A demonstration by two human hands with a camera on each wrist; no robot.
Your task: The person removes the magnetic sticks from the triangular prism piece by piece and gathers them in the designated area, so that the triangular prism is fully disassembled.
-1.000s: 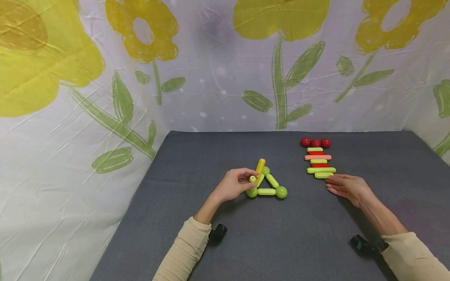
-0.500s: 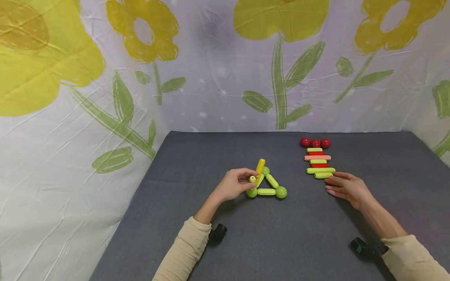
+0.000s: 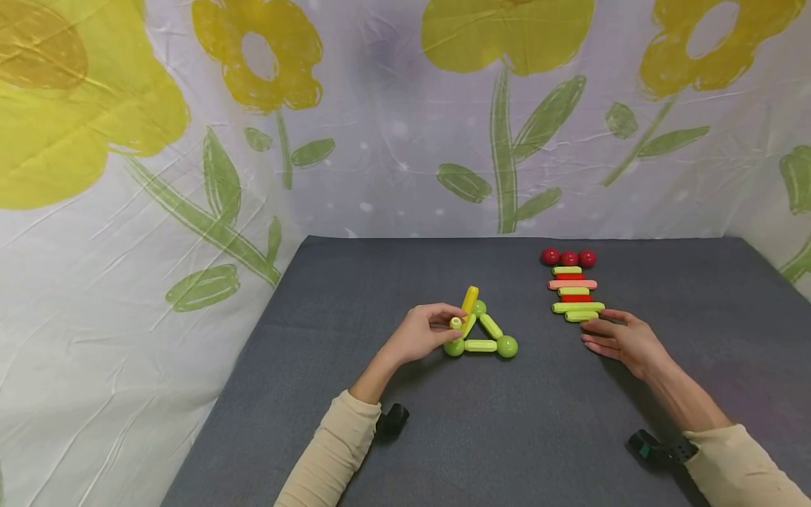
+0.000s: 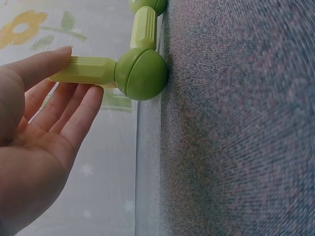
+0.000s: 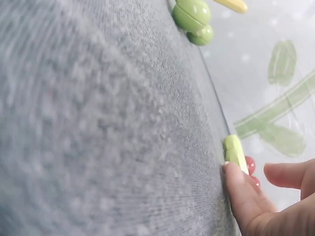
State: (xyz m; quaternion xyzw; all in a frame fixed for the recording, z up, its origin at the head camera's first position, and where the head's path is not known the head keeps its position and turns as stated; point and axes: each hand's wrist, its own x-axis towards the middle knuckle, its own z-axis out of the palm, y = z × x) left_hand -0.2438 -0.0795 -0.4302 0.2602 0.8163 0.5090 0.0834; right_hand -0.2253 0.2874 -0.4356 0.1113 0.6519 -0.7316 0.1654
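My left hand (image 3: 423,331) pinches a short light-green rod (image 4: 88,70) between thumb and fingers. The rod stands up from a green ball (image 4: 142,73) at the near left corner of a flat triangle of green balls and light-green rods (image 3: 480,346). A longer yellow rod (image 3: 470,298) rises, leaning, just behind those fingers. Over on the right, my right hand (image 3: 630,345) has its fingertips at the right end of the nearest light-green rod (image 3: 581,317) of a row. Its thumb (image 5: 285,174) is held apart from the fingers.
Beyond that rod, several light-green, red (image 3: 576,298) and pink rods (image 3: 572,284) lie side by side. Three red balls (image 3: 569,258) sit behind them. The dark grey table (image 3: 481,436) ends at a flower-printed cloth (image 3: 393,141).
My right hand has shifted slightly left, its fingers spread a little more, and the nearest light-green rod has slid slightly left. My left hand and the triangle have stayed put.
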